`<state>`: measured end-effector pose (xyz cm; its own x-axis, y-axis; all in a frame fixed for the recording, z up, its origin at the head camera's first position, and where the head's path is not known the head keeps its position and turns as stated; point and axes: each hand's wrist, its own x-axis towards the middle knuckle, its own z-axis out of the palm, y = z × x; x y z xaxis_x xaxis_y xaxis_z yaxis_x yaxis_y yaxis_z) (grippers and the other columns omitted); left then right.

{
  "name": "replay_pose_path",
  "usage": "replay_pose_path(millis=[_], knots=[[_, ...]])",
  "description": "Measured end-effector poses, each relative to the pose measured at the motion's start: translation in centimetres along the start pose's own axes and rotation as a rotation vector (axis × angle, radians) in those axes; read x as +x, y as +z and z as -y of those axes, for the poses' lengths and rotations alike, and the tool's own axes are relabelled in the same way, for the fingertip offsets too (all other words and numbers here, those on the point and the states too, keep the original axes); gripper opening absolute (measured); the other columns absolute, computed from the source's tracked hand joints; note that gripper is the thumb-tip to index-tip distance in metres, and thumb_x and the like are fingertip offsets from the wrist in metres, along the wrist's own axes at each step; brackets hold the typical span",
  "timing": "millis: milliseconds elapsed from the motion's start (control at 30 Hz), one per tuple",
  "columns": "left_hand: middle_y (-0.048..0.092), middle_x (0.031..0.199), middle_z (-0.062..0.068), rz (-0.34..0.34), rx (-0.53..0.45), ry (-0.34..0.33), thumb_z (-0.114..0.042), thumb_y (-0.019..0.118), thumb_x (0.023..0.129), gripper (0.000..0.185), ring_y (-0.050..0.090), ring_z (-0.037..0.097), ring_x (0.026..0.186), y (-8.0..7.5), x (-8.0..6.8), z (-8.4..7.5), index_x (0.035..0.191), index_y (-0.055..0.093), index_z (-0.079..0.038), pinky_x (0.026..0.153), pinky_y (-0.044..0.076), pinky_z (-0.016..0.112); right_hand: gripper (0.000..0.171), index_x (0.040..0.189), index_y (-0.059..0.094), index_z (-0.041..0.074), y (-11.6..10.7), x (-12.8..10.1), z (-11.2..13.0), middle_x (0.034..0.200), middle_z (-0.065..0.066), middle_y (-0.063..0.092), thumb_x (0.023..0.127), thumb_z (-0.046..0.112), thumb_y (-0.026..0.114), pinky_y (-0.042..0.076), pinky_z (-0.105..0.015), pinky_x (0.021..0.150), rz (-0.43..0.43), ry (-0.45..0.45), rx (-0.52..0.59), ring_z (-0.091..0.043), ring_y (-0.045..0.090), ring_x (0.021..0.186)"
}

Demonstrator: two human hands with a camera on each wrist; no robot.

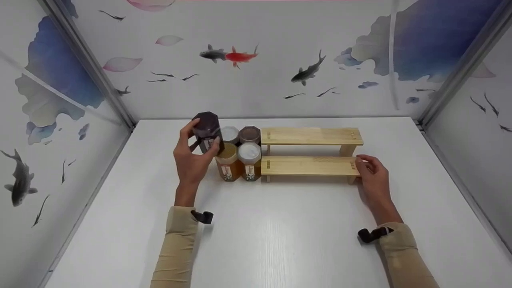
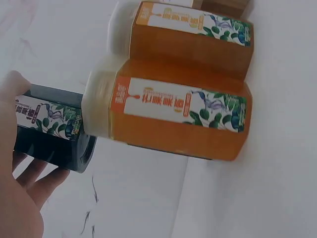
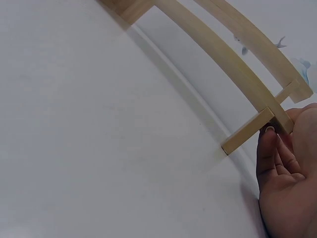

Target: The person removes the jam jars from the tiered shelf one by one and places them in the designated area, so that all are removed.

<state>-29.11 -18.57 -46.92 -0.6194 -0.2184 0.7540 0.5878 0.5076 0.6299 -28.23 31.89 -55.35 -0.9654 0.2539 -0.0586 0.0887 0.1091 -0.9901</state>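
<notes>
My left hand (image 1: 191, 160) grips a dark purple jar (image 1: 208, 128), thumb on one side and fingers on the other. The jar is held up at the left end of a group of jars, overlapping the front left amber jar (image 1: 229, 170) in the head view. In the left wrist view the dark jar (image 2: 47, 136) shows a leafy label, near the lid of an amber jar (image 2: 168, 111). On the right, my right hand (image 1: 375, 180) pinches the right end of the lower board of a two-step wooden rack (image 1: 308, 166); the right wrist view shows the thumb below the board (image 3: 233, 74).
Beside the rack's left end stand another amber jar (image 1: 249, 164) with a white lid, a white-lidded jar (image 1: 230, 133) and a dark-lidded jar (image 1: 250, 134) behind. All are on a white table (image 1: 272, 232), enclosed by panels (image 1: 260, 92) printed with fish.
</notes>
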Motion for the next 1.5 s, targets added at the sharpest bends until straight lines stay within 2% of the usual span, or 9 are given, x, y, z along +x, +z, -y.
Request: replay_pose_path(millis=[167, 333, 600, 833, 967, 1067, 1233, 1400, 1500], knots=[[0.07, 0.136, 0.014, -0.031, 0.014, -0.059, -0.01, 0.09, 0.087, 0.071, 0.069, 0.03, 0.123, -1.8, -0.1, 1.2, 0.15, 0.059, -0.016, 0.092, 0.065, 0.058, 0.063, 0.152, 0.055, 0.01, 0.0, 0.1, 0.0, 0.123, -0.001, 0.064, 0.106, 0.052, 0.065, 0.058, -0.011, 0.087, 0.005, -0.006, -0.008, -0.009, 0.065, 0.111], [0.069, 0.137, 0.006, -0.002, 0.029, -0.101, -0.018, 0.092, 0.087, 0.074, 0.068, 0.023, 0.122, -2.5, -0.5, 2.9, 0.152, 0.057, -0.027, 0.093, 0.065, 0.054, 0.062, 0.151, 0.056, 0.011, -0.1, 0.0, 0.0, 0.121, 0.0, 0.066, 0.106, 0.053, 0.063, 0.057, -0.011, 0.085, -0.008, -0.018, -0.045, -0.007, 0.066, 0.108], [0.063, 0.141, 0.008, 0.151, 0.081, -0.136, -0.026, 0.092, 0.087, 0.079, 0.061, 0.023, 0.119, -2.7, -1.6, 5.2, 0.155, 0.053, -0.021, 0.084, 0.066, 0.051, 0.057, 0.148, 0.059, 0.011, 0.0, 0.2, -0.5, 0.115, 0.003, 0.068, 0.107, 0.048, 0.065, 0.056, -0.012, 0.081, -0.026, -0.024, -0.044, -0.004, 0.066, 0.102], [0.066, 0.128, 0.012, 0.28, 0.141, -0.246, -0.023, 0.093, 0.083, 0.095, 0.064, 0.028, 0.115, -3.5, -2.6, 6.6, 0.164, 0.044, -0.022, 0.084, 0.059, 0.047, 0.057, 0.151, 0.057, 0.011, 0.1, 0.3, -0.5, 0.116, 0.004, 0.066, 0.109, 0.047, 0.063, 0.056, -0.012, 0.083, -0.014, -0.007, -0.053, -0.003, 0.065, 0.103], [0.066, 0.126, 0.014, 0.324, 0.143, -0.288, -0.024, 0.094, 0.083, 0.097, 0.064, 0.031, 0.115, -3.8, -3.0, 7.1, 0.165, 0.042, -0.018, 0.088, 0.058, 0.051, 0.058, 0.152, 0.056, 0.011, 0.2, 0.1, -0.4, 0.117, 0.004, 0.066, 0.108, 0.05, 0.062, 0.056, -0.012, 0.083, -0.008, -0.006, -0.062, -0.004, 0.064, 0.104], [0.066, 0.133, 0.014, 0.332, 0.107, -0.302, -0.021, 0.093, 0.083, 0.092, 0.062, 0.03, 0.117, -4.0, -3.1, 7.3, 0.162, 0.047, -0.015, 0.094, 0.057, 0.056, 0.06, 0.153, 0.055, 0.012, 0.2, 0.1, -0.3, 0.119, 0.003, 0.066, 0.108, 0.052, 0.062, 0.057, -0.012, 0.083, -0.004, 0.0, -0.063, -0.005, 0.065, 0.105], [0.065, 0.143, 0.009, 0.363, 0.043, -0.307, -0.016, 0.095, 0.082, 0.084, 0.06, 0.027, 0.121, -4.6, -3.0, 7.3, 0.156, 0.055, -0.018, 0.101, 0.055, 0.06, 0.061, 0.155, 0.052, 0.013, 0.2, 0.1, -0.1, 0.124, 0.001, 0.064, 0.109, 0.052, 0.06, 0.058, -0.013, 0.087, 0.012, 0.023, -0.048, -0.008, 0.065, 0.111], [0.065, 0.14, 0.006, 0.388, 0.013, -0.324, -0.017, 0.097, 0.081, 0.083, 0.06, 0.024, 0.122, -4.6, -3.0, 7.1, 0.153, 0.056, -0.023, 0.102, 0.057, 0.056, 0.059, 0.155, 0.052, 0.012, 0.0, 0.1, 0.1, 0.124, 0.0, 0.063, 0.109, 0.048, 0.061, 0.058, -0.012, 0.087, 0.017, 0.037, -0.002, -0.008, 0.064, 0.112], [0.065, 0.138, 0.005, 0.401, -0.004, -0.34, -0.019, 0.098, 0.081, 0.083, 0.061, 0.024, 0.121, -4.6, -3.2, 7.1, 0.153, 0.057, -0.025, 0.1, 0.059, 0.055, 0.059, 0.153, 0.055, 0.011, 0.0, 0.1, -0.3, 0.12, -0.001, 0.065, 0.108, 0.048, 0.063, 0.057, -0.011, 0.086, 0.007, 0.006, 0.0, -0.007, 0.065, 0.11]])
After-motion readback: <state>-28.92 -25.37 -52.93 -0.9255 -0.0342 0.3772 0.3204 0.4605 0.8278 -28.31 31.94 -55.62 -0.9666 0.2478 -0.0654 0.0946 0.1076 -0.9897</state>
